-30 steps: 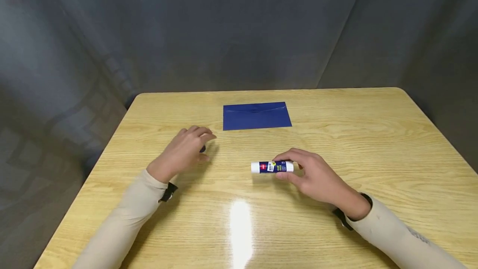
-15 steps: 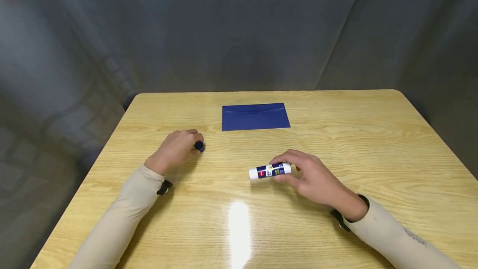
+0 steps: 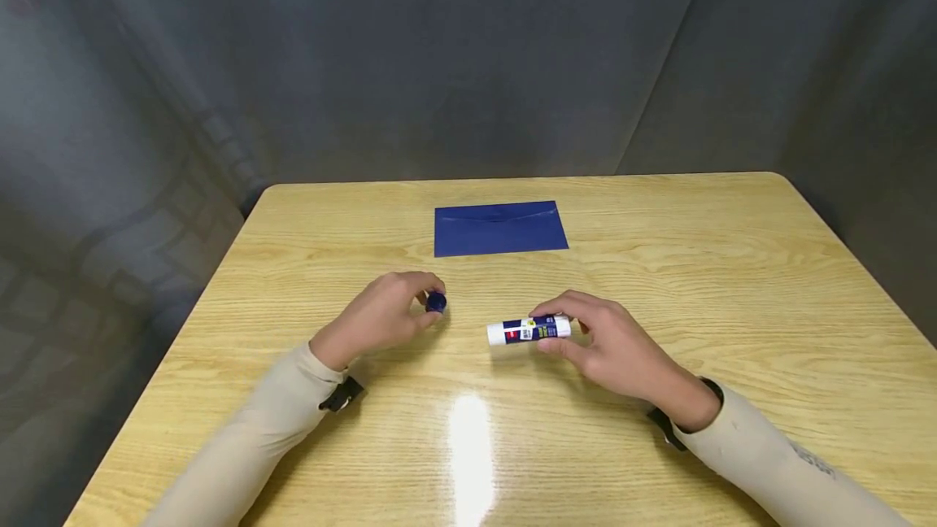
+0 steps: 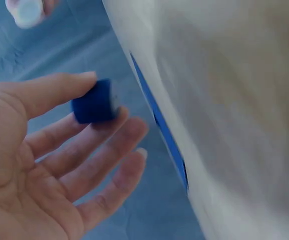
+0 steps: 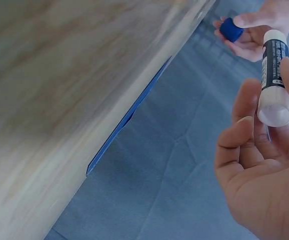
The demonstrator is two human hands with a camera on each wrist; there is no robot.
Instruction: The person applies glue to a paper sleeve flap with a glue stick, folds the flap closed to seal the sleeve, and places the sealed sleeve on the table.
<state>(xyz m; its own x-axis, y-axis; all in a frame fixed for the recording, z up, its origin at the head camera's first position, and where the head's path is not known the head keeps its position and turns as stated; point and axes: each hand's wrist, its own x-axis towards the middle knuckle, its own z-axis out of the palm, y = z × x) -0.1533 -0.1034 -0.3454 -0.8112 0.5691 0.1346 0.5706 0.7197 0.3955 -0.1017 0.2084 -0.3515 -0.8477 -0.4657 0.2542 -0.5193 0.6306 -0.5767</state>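
My left hand (image 3: 388,311) pinches a small dark blue cap (image 3: 436,302) between thumb and fingers, its round end turned toward the glue stick. In the left wrist view the blue cap (image 4: 95,101) sits at the thumb tip, with the other fingers spread loosely below. A glue stick (image 3: 529,330), white at both ends with a navy printed label, lies nearly level in my right hand (image 3: 611,341), pinched near its right end. The right wrist view shows the glue stick (image 5: 274,75) between thumb and fingers. A gap separates cap and stick.
A closed dark blue envelope (image 3: 501,228) lies flat toward the far side of the wooden table (image 3: 703,267). Grey curtains (image 3: 454,63) hang behind the table and at its sides. A bright light reflection shows on the near tabletop.
My left hand has turned and moved right with the cap, coming closer to the glue stick. My right hand has stayed almost in place, the stick tilting slightly.
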